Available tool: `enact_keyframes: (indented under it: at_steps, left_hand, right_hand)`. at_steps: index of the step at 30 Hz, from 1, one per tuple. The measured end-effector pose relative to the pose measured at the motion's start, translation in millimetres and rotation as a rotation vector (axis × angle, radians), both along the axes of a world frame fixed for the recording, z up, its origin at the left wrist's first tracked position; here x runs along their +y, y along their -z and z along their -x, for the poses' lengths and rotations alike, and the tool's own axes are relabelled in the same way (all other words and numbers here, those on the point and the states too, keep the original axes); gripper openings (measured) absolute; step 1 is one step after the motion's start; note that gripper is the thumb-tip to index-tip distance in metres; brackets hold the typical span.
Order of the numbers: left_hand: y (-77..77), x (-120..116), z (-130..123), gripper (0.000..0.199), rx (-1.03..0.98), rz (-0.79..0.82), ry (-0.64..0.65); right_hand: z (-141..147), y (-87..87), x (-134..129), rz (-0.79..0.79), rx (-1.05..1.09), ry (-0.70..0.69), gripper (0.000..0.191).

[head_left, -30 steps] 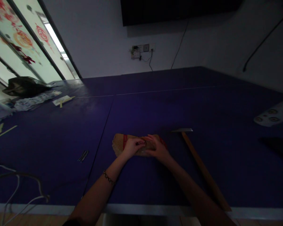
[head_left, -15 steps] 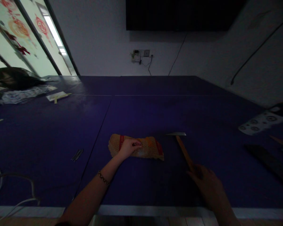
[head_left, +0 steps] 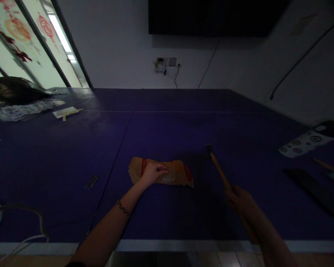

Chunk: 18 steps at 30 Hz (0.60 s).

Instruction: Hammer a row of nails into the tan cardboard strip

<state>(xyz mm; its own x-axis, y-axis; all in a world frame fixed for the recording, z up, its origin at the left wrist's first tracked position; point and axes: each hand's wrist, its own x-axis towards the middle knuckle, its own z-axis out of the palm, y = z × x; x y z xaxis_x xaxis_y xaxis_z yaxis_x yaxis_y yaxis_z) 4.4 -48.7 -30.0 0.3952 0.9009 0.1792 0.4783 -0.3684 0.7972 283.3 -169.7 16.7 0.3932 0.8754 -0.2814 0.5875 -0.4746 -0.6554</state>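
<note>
A plump see-through bag [head_left: 179,175], filled with small yellowish grains or beans and marked with red bands, lies flat on the purple tabletop. My left hand [head_left: 153,173] rests on it, thumb and fingers pinched together over its middle. Whatever is between those fingertips is too small and dark to make out. Off to the right, my right hand [head_left: 243,202] is wrapped round the wooden handle of a hammer [head_left: 219,168]. The dark hammer head is raised beyond the hand, to the right of the bag and apart from it.
Several thin metal pieces, perhaps nails [head_left: 92,181], lie left of the bag. White cables [head_left: 41,222] curl at the front left. A long dark object [head_left: 313,189] and a patterned white item [head_left: 300,145] lie at right. A dark bag [head_left: 18,91] stands back left.
The hammer has turned and risen, its head now farther away and darker-sided toward me. My right hand has shifted slightly up and right. My left hand stays on the bag.
</note>
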Motion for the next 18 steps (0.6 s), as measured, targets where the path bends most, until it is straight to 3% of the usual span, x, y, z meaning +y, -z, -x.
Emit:
enact_keyframes:
  at_steps: [3, 6, 9, 13, 18]
  left_hand:
    - [1.7, 0.1, 0.9, 0.007, -0.015, 0.004, 0.014]
    - [2.4, -0.3, 1.8, 0.006, -0.027, -0.007, 0.02]
    - [2.7, -0.5, 2.2, 0.006, -0.041, -0.011, 0.025]
    - [2.9, 0.0, 1.6, 0.006, -0.053, -0.002, 0.037]
    - [-0.5, -0.8, 0.0, 0.006, -0.014, -0.015, 0.031]
  right_hand:
    - [35.4, -4.8, -28.3, -0.183, 0.585, 0.137, 0.029]
    - [76.4, -9.7, -59.4, -0.115, 0.896, 0.204, 0.046]
    - [110.2, -12.4, -78.7, -0.01, 1.003, 0.258, 0.051]
    - [137.8, -12.5, -82.1, 0.032, 1.027, 0.299, 0.059]
    - [148.2, -8.8, -71.8, 0.067, 0.99, 0.188, 0.052]
